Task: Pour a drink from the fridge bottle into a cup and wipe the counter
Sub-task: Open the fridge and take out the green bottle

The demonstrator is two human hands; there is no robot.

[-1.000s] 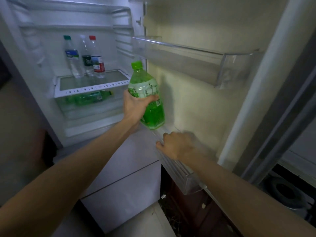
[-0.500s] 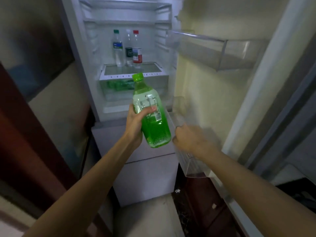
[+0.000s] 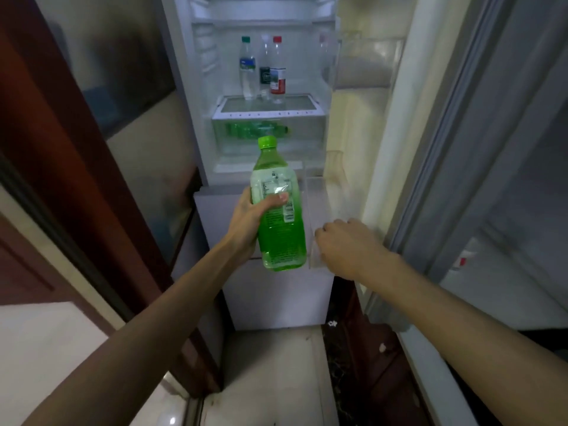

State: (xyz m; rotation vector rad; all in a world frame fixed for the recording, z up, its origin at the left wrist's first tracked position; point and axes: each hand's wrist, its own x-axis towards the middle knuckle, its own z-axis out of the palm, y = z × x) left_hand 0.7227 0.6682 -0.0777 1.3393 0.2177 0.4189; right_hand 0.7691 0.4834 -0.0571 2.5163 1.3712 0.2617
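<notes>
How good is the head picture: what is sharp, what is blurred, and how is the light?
Head view: the green bottle in the left grip is fairly sharp; the right grip and the clear door shelf are softly blurred; straight lines at the sides bow from the wide-angle lens; light is dim, brightest inside the fridge.

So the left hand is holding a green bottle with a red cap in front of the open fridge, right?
Not quite. The head view shows the cap is green, not red. The left hand does hold the green bottle in front of the open fridge.
</notes>
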